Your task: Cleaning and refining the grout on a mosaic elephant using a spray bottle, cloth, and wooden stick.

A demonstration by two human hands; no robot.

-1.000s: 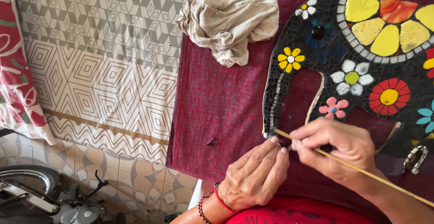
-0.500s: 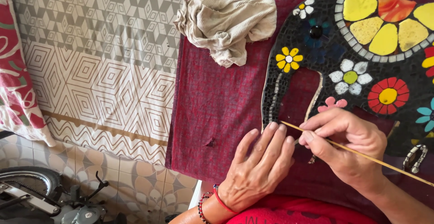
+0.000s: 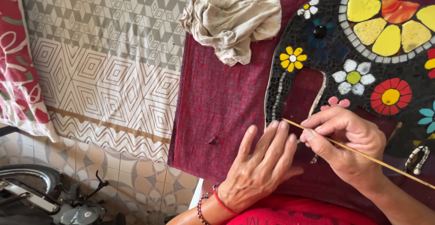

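Your left hand point(image 3: 260, 168) lies flat, fingers spread and holding nothing, at lower centre, steadying the elephant mosaic point(image 3: 362, 66) by its front leg. Your right hand point(image 3: 346, 145) pinches a thin wooden stick point(image 3: 362, 154), its tip at that leg's edge. The mosaic rests on a maroon cloth point(image 3: 222, 102); a crumpled beige rag point(image 3: 233, 21) sits at upper centre. No packages or labels are visible.

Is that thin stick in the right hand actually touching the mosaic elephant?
Touching. In the head view, the stick held by the right hand ends with its tip against the mosaic elephant leg's lower edge.
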